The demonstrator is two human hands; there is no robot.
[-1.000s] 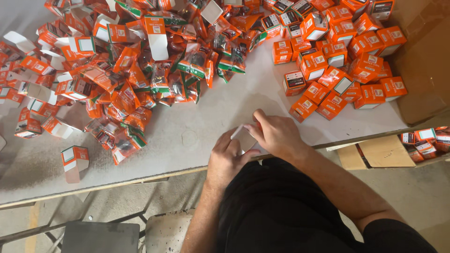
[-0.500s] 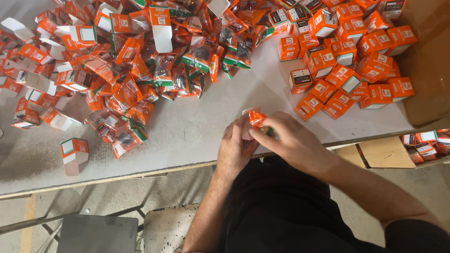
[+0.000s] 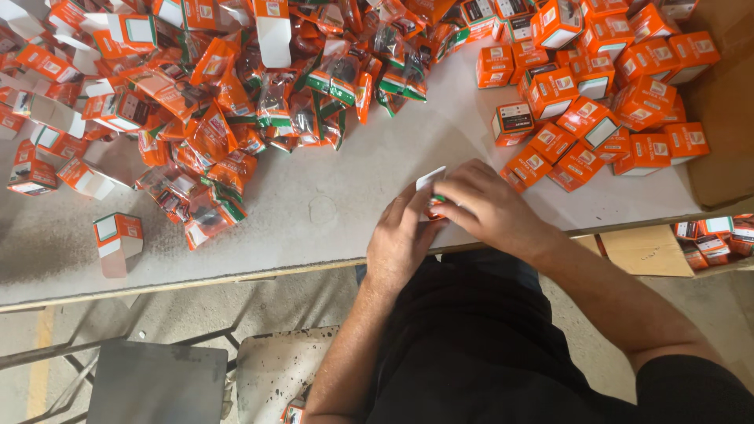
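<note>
The counter [image 3: 377, 169] looks like matt, pale grey board, scuffed and stained. The small orange boxes [image 3: 597, 118] are thin printed cardboard with a slight sheen. The heaped sachets [image 3: 275, 110] are glossy, crinkled plastic film. The big carton [image 3: 726, 118] is plain brown corrugated cardboard, dull and rough

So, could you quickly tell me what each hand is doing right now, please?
Left hand: closed on the small orange box, gripping it from the left.
Right hand: closed over the same box from the right, covering most of it.
</note>
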